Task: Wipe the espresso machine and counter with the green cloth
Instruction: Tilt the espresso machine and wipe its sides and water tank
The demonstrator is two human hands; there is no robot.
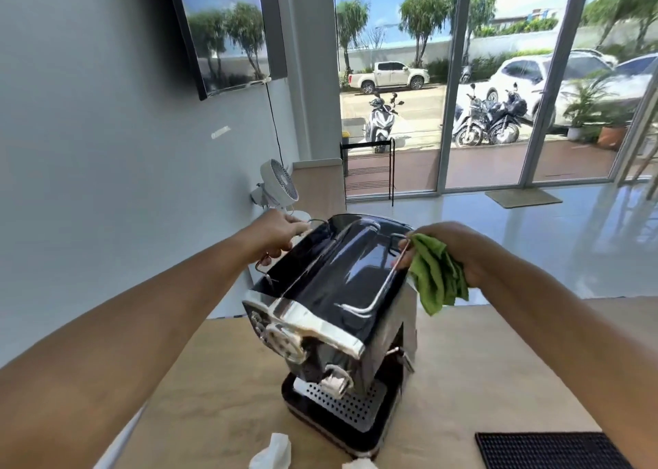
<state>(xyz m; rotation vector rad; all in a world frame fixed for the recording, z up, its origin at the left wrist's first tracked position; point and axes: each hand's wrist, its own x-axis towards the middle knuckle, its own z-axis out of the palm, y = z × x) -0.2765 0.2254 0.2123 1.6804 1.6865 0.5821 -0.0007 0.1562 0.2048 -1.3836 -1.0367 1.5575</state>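
A black and chrome espresso machine (338, 290) stands on the light wooden counter (220, 379), its drip tray toward me. My left hand (281, 233) grips the back left corner of the machine's top, by the chrome rail. My right hand (448, 251) holds the bunched green cloth (436, 276) against the right rail at the machine's back right corner. Part of the cloth hangs down beside the machine's right side.
A black rubber mat (548, 451) lies at the counter's near right. Crumpled white tissues (272, 452) sit at the near edge. A small white fan (277, 183) stands behind the machine by the grey wall. Glass doors and shiny floor lie beyond.
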